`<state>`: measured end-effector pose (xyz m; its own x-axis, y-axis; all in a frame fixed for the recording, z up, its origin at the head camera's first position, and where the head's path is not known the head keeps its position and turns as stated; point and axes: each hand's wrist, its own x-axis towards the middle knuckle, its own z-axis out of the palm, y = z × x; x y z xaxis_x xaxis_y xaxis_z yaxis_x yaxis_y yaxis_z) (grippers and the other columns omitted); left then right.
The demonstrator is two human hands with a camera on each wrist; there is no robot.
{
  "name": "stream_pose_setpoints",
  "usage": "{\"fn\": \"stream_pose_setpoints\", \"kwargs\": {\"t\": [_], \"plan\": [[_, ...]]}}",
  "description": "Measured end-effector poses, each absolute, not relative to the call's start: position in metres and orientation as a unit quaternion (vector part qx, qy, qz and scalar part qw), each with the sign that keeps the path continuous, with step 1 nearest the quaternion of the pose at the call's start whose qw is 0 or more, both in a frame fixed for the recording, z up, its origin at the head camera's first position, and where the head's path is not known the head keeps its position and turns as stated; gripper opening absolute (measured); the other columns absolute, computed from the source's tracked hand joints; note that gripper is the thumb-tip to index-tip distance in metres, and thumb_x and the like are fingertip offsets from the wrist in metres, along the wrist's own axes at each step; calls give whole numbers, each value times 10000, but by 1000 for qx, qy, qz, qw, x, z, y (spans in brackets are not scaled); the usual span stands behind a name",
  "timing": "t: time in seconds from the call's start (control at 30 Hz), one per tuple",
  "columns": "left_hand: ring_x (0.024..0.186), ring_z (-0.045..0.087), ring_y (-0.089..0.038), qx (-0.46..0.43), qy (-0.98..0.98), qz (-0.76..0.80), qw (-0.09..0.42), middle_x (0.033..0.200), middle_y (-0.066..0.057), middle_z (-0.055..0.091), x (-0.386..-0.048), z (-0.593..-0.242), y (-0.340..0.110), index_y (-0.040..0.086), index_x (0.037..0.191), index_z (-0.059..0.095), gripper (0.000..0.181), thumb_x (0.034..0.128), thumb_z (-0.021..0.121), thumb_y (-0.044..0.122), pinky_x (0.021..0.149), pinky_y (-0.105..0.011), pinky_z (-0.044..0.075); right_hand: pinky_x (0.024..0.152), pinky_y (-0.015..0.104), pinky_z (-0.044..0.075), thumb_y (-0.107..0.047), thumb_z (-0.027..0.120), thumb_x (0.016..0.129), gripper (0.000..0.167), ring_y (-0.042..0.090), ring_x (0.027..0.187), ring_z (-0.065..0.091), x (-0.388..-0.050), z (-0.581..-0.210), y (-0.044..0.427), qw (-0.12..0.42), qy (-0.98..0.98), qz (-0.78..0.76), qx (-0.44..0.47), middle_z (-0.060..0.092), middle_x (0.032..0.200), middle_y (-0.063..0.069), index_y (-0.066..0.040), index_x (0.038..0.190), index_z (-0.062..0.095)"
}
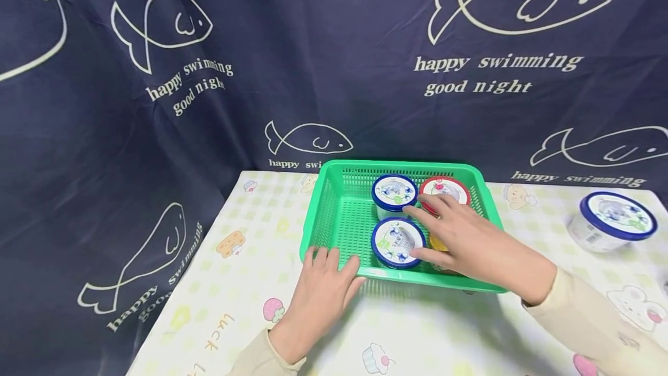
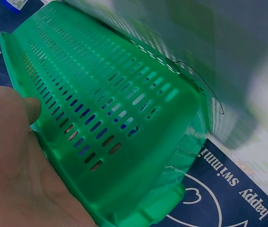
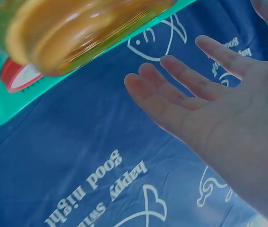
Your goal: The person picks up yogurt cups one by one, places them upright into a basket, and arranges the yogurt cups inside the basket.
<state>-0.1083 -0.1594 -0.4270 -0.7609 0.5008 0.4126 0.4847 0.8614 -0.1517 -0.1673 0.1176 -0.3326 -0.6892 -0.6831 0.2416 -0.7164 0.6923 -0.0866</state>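
A green plastic basket [image 1: 341, 268] with slotted walls stands on the table. My left hand [image 1: 325, 292] holds its near left rim, fingers over the edge; the left wrist view shows the palm outside the slotted wall. Inside sit a blue-lidded tub [image 1: 395, 190] at the back, another blue-lidded tub [image 1: 391, 242] in front and a red-lidded tub [image 1: 443, 187] at back right. A yellow-orange container [image 3: 77, 33] at front right is mostly hidden by my right hand [image 1: 461, 237] in the head view. That hand hovers over the tubs, fingers extended and spread, holding nothing.
Another blue-lidded tub [image 1: 600, 228] stands on the table to the right of the basket. A patterned cloth [image 1: 261, 248] covers the table. Behind it hangs a dark blue fish-print curtain [image 1: 339, 62].
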Motion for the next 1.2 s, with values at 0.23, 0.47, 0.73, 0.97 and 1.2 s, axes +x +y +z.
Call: {"fn": "stream_pose_setpoints", "kwargs": {"t": [0.23, 0.47, 0.73, 0.97, 1.2], "plan": [[844, 536, -326, -261, -939, 5, 222, 825, -71, 487, -108, -428, -162, 175, 1037, 513, 407, 1072, 230, 465, 926, -545, 407, 960, 557, 462, -461, 765, 842, 686, 326, 1144, 506, -166, -332, 134, 120, -916, 113, 365, 517, 1310, 147, -106, 1388, 549], [858, 542, -341, -258, -940, -5, 223, 823, -75, 491, -106, -428, -164, 177, 1055, 530, 424, 1071, 227, 474, 930, -550, 410, 928, 593, 479, -422, 776, 847, 668, 391, 1192, 496, -162, -334, 148, 133, -926, 132, 327, 501, 1354, 215, -89, 1382, 552], [834, 520, -354, -268, -933, -27, 240, 795, -78, 461, -105, -428, -163, 152, 1011, 519, 379, 1065, 293, 451, 911, -558, 405, 982, 648, 410, -399, 787, 844, 661, 453, 1253, 444, -160, -344, 162, 132, -933, 163, 293, 483, 1377, 253, -90, 1377, 548], [865, 532, -353, -265, -937, -24, 228, 819, -78, 480, -104, -428, -162, 168, 1046, 528, 316, 1039, 385, 449, 920, -570, 410, 993, 645, 377, -417, 763, 863, 688, 452, 1297, 396, -159, -350, 175, 128, -939, 189, 256, 451, 1413, 247, -40, 1387, 526], [838, 542, -355, -276, -931, -16, 240, 800, -88, 484, -108, -428, -159, 150, 1016, 510, 378, 1064, 295, 458, 896, -569, 426, 992, 660, 361, -382, 781, 854, 669, 464, 1291, 390, -162, -352, 186, 136, -942, 198, 236, 456, 1403, 241, -52, 1381, 535]]}}
